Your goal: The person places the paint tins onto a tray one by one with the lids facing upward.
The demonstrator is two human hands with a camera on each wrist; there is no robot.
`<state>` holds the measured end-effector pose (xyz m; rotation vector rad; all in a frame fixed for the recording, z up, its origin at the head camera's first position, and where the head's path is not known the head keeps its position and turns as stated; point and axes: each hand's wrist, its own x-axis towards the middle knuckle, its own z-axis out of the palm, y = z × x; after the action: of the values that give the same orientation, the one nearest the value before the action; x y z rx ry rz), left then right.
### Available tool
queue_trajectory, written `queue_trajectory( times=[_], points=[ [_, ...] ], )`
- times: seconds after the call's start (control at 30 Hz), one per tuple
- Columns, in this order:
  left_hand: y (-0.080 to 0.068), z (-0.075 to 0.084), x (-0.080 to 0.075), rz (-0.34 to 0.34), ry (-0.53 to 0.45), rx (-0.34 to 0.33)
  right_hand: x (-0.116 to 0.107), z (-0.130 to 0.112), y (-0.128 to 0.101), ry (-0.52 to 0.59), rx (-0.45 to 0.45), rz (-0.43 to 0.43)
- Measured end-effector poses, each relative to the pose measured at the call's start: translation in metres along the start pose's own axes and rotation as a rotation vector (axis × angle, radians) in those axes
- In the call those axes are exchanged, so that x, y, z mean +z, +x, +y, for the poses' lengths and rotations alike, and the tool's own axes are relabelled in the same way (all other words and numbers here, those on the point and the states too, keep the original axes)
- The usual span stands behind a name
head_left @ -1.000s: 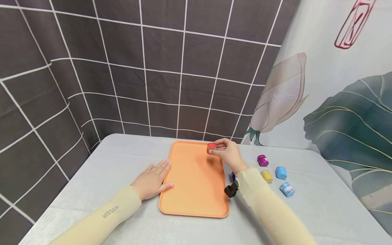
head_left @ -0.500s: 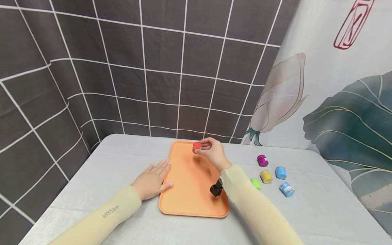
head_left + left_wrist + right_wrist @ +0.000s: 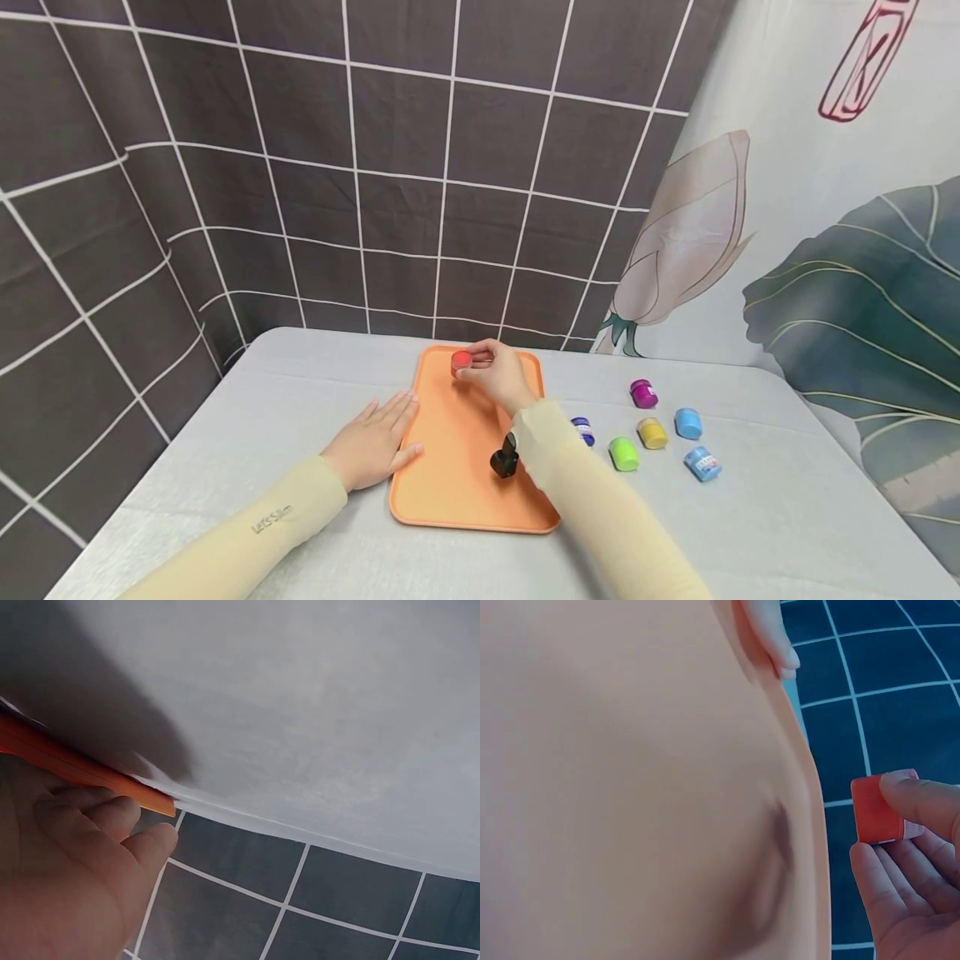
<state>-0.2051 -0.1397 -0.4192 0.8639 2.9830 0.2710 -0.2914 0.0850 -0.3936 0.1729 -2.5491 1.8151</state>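
Observation:
Between the thumb and fingers of my right hand (image 3: 501, 377) is a small red paint jar (image 3: 460, 362), held above the far part of the orange tray (image 3: 457, 458). The right wrist view shows the jar's red lid (image 3: 875, 810) and a strip of its label, pinched at the sides. A shadow on the tray beneath suggests the jar is off the surface. My left hand (image 3: 372, 443) lies with straight fingers on the tray's left edge. In the left wrist view, its fingers touch the orange rim (image 3: 112, 778).
Right of the tray, several paint jars lie or stand on the grey-white tabletop (image 3: 750, 533): dark blue (image 3: 583, 431), green (image 3: 624, 454), yellow (image 3: 652, 433), purple (image 3: 643, 393), and two light blue, including a labelled one (image 3: 702, 464). A dark gridded curtain (image 3: 397, 200) hangs behind.
My right hand has carried the red paint jar leftward across the tray's far end. The green and dark blue jars have come out from behind the right arm. My left hand has stayed put.

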Motion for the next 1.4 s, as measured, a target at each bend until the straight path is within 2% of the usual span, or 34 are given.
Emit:
queue_trajectory(
  times=[0.57,0.9,1.4],
  points=[
    [0.0,-0.001,0.001,0.02,-0.008,0.009,0.035,0.005,0.004,-0.059,-0.012,-0.003],
    [0.001,0.0,0.0,0.018,-0.01,0.013,0.039,0.007,0.004,-0.152,-0.016,0.005],
    [0.0,-0.001,0.0,0.02,-0.013,0.011,0.039,0.012,0.003,-0.191,-0.045,-0.008]
  ],
)
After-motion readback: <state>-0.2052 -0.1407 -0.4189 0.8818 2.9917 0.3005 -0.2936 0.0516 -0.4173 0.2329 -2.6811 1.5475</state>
